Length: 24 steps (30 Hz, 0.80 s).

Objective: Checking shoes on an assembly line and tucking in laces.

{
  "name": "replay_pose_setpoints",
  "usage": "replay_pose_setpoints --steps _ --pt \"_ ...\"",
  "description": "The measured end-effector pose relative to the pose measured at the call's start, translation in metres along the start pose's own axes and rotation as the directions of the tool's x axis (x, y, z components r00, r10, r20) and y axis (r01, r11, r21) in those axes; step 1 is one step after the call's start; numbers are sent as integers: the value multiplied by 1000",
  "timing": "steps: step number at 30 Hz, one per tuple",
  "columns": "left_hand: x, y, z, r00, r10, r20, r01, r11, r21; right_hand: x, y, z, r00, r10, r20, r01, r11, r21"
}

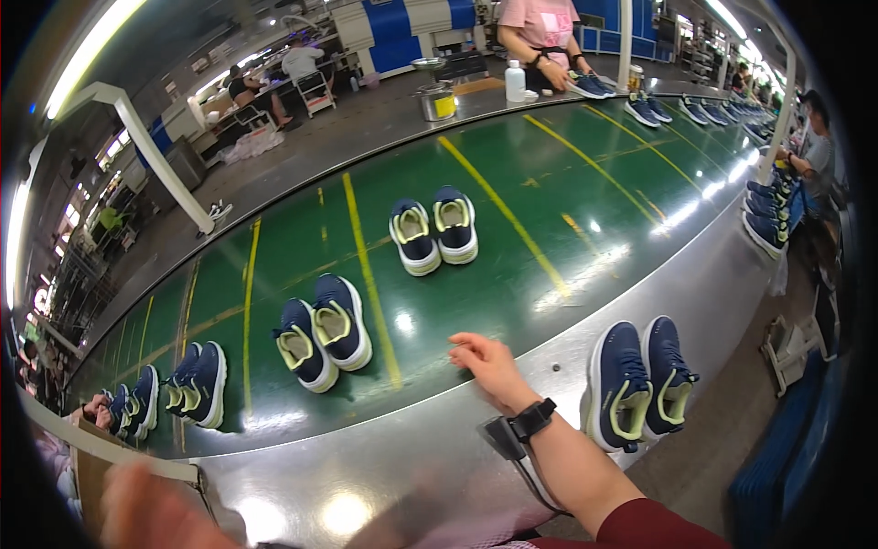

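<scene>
My right hand (489,366) hovers over the near edge of the green conveyor belt (512,302), its fingers loosely bent and apart, holding nothing. A dark watch-like band with a cable circles that wrist. My left hand (155,512) is a motion blur at the lower left, over the metal ledge (430,439); its fingers cannot be made out. To the right of my right forearm, a pair of navy sneakers (622,352) with lime lining rests on the ledge. Two similar pairs sit on the belt: nearer sneakers (335,293) left of my right hand, and farther sneakers (457,236) beyond it.
More sneakers (213,375) stand on the belt at left, where another person's hand (94,409) shows. Across the belt, a person in a pink shirt (540,23) handles sneakers beside a white bottle (515,82) and a metal pot (439,105). Sneakers (764,224) line the right ledge.
</scene>
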State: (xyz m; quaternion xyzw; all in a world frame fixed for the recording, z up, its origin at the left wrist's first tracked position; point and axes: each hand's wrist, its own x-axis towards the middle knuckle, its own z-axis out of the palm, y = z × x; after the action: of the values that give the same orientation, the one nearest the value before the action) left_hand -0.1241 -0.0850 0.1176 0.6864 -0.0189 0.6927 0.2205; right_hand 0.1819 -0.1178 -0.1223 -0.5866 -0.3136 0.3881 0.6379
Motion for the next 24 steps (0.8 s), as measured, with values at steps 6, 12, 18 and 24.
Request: replay_pose_setpoints --steps 6,12,18,24 --pt "-94 -129 -11 638 -686 351 172 571 803 -10 -13 -7 995 82 -50 -83 996 -20" --pt "-96 -225 8 214 -888 407 74 430 900 -10 -12 -4 994 87 -64 -88 996 -18" --pt "-129 -239 32 384 -842 380 -35 398 917 -8 -16 -1 996 72 -57 -75 996 -51" --pt "-155 -199 37 434 -761 483 -31 523 852 -7 -12 -3 996 70 -55 -74 995 -67"
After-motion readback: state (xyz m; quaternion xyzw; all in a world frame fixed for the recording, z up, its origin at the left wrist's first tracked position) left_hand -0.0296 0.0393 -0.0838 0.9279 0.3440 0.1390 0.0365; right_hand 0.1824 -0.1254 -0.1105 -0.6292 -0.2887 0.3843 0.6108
